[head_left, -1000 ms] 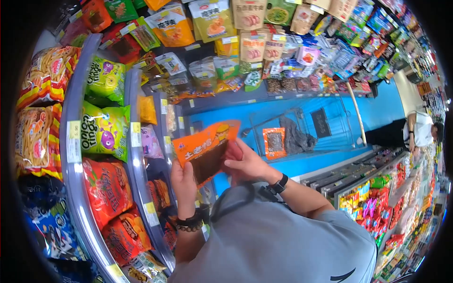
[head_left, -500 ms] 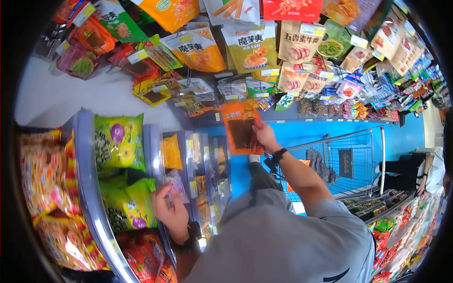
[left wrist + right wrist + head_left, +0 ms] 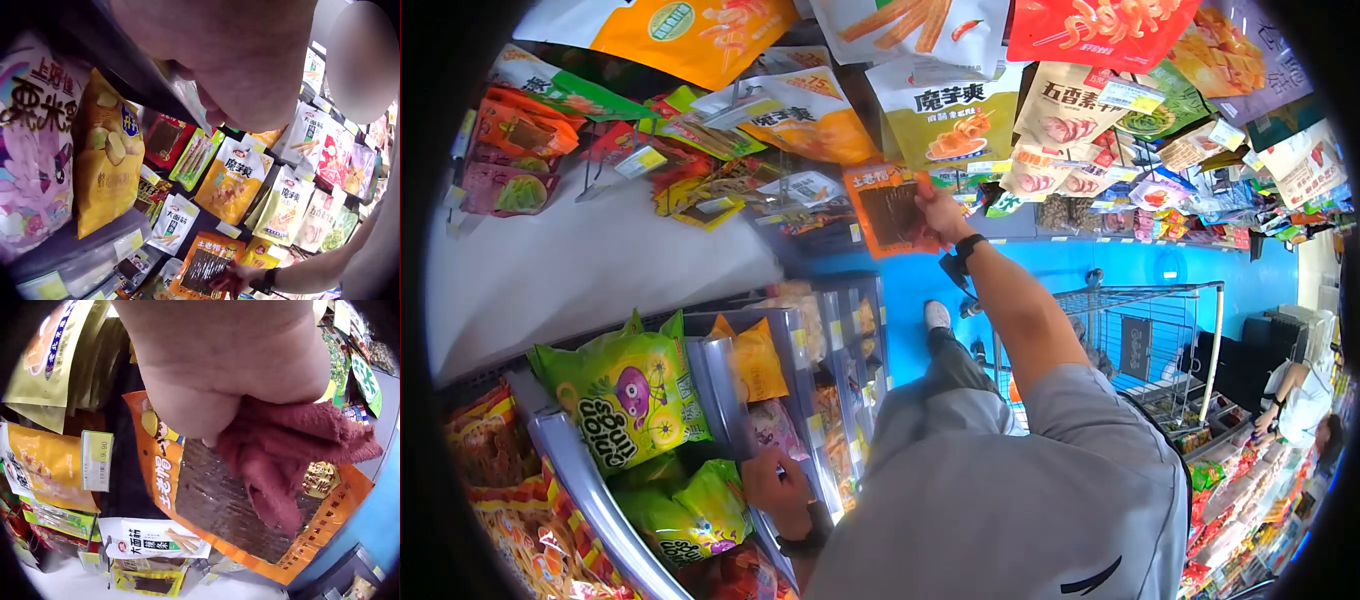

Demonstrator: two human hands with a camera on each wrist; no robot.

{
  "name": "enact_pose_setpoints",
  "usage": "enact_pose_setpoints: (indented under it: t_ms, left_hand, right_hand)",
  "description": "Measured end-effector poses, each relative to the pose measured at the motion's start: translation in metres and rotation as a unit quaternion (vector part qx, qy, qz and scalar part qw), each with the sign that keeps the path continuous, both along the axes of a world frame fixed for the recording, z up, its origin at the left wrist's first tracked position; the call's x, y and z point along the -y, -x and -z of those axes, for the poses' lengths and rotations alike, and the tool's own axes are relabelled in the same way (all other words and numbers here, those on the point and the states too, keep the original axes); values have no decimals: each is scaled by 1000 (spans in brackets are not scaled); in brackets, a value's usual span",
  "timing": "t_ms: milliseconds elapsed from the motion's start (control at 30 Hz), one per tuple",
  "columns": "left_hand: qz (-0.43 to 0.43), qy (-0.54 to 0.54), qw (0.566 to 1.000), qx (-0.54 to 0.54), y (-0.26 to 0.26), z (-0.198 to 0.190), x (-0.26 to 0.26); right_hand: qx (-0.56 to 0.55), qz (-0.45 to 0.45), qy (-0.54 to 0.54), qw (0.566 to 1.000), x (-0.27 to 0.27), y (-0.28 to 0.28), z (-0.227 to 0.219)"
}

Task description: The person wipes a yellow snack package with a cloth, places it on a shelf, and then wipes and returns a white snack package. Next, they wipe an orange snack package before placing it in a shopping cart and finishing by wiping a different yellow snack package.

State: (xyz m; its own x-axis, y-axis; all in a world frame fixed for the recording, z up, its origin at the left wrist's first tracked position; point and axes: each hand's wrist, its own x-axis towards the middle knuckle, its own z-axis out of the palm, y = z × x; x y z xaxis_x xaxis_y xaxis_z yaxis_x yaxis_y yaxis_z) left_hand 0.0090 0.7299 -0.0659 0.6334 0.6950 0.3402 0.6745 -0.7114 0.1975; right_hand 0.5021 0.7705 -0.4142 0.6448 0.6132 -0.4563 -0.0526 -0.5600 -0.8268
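Observation:
My right hand [image 3: 941, 214] grips an orange snack packet [image 3: 887, 218] by its right side, raised in front of the hanging display. Dark brown contents show through the packet's clear window in the right wrist view. A dark red cloth [image 3: 275, 459] is bunched in the same hand and drapes over the packet front. My left hand [image 3: 778, 490] is low beside the shelf, fingers loosely curled at the shelf edge, next to green bags of onion rings [image 3: 635, 390]. Nearby are a yellow snack bag [image 3: 109, 153] and a purple puffed-snack bag [image 3: 37, 156].
Hanging snack pouches [image 3: 945, 115] fill the rack ahead. A wire shopping cart [image 3: 1135, 340] stands on the blue floor [image 3: 910, 290] to the right, with another person [image 3: 1285, 400] beyond it. Tiered shelves [image 3: 815, 330] run along the left.
The packet, earlier held by both hands, is now in my right hand alone, carried forward and up to the rack. My left hand has let go and dropped beside the shelf.

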Motion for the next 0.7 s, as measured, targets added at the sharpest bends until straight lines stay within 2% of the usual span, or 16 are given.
enact_pose_setpoints:
  t_ms: [100,133,267,367,433,600,700]
  left_hand:
    - [10,-10,1000,1,-5,3,-1]
    - [11,-14,1000,3,-7,2,-2]
    - [6,-7,1000,0,-8,2,-1]
    - [2,-4,1000,-10,-10,1,-1]
    - [-5,7,1000,-13,-12,-1,1]
    - [-5,3,1000,-20,-10,3,0]
    - [-1,0,1000,-29,-10,3,0]
  right_hand:
    - [-62,-10,-6,998,3,1,-64]
    - [-99,-9,-15,995,3,1,-71]
    - [-142,-28,-119,982,4,-3,-4]
    - [-127,-30,-152,980,4,-5,15]
    - [-106,-18,-163,981,0,-2,-1]
    - [-234,-1,-174,957,-12,-2,22]
    - [-165,-19,-192,967,-13,-2,31]
